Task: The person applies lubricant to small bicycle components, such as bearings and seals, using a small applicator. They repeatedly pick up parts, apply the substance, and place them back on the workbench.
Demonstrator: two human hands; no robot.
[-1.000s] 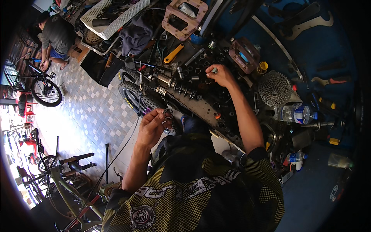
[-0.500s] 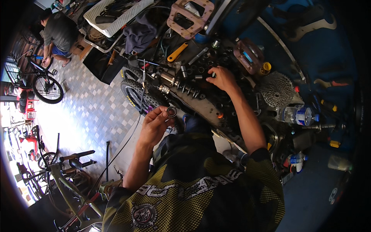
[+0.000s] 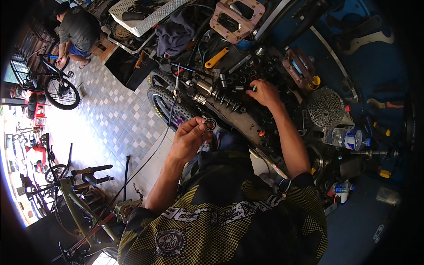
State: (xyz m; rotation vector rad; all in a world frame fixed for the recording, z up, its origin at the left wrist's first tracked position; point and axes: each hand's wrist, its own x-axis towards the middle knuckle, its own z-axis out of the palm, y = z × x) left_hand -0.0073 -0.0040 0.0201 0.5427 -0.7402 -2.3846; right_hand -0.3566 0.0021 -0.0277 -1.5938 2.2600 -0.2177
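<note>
My left hand point(image 3: 189, 136) pinches a small bearing ring point(image 3: 210, 124) between thumb and fingertips, over the near side of the workbench. My right hand point(image 3: 265, 93) reaches in among small rings and sleeves on the cluttered bench. Its fingers are closed together, and a small pale thing shows at the fingertips, too small to name. Left of that hand lies a rear shock with a black coil spring point(image 3: 227, 100), beside short metal sleeves point(image 3: 223, 80). A yellow-handled tool point(image 3: 217, 58) rests farther back.
A pinkish pedal point(image 3: 237, 20), a cassette point(image 3: 327, 106) and a water bottle point(image 3: 346, 138) sit on the bench. A white basket point(image 3: 145, 22) stands at the back, near a grey cloth point(image 3: 175, 33). A green bike frame point(image 3: 75, 203) is at left. Another person point(image 3: 79, 31) crouches by a bike.
The whole view has shifted, so the bench appears farther right and slightly lower. My left hand still holds the bearing ring, and my right hand stays among the small parts.
</note>
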